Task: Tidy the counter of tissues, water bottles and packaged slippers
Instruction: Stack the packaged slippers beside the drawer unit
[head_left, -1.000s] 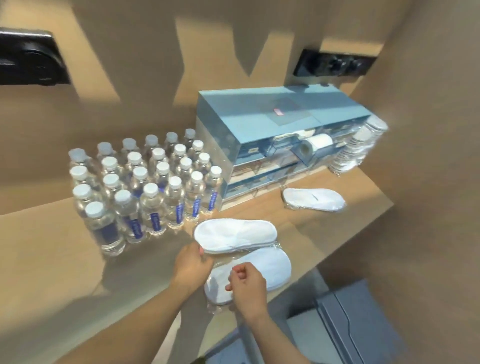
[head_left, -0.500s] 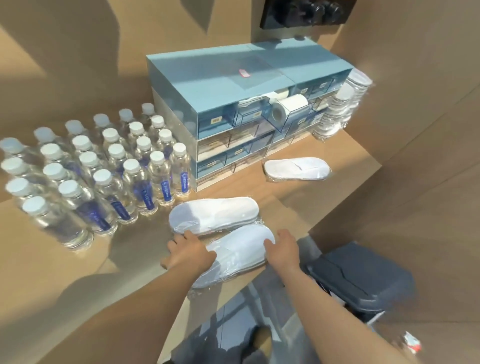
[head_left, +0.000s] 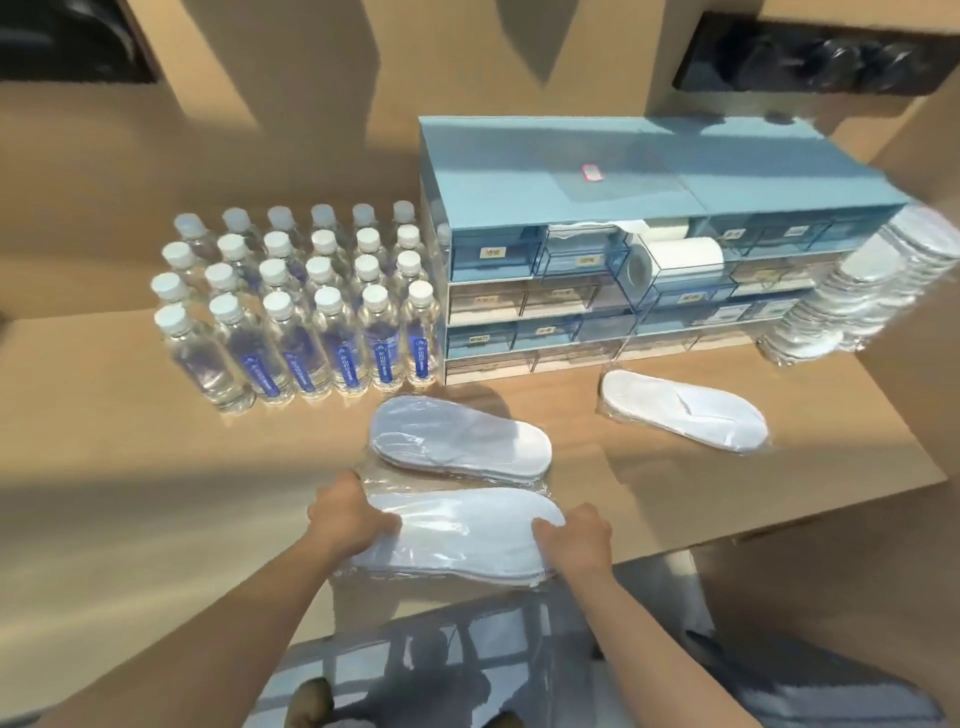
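At counter edge (head_left: 156, 519), both hands' (head_left: 349, 517) grip around slipper pack (head_left: 457, 535)

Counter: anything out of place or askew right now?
Yes. One packaged slipper pair lies alone and skewed in front of the blue drawer organizer, apart from the slipper stack at the right. A toilet paper roll pokes out of a pulled-open drawer. The water bottles stand in neat rows.

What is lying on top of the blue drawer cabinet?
On the blue drawer cabinet only one small pink object shows, near the middle of its top; it is too small to identify. The top's far right corner is blurred, so that part is uncertain.
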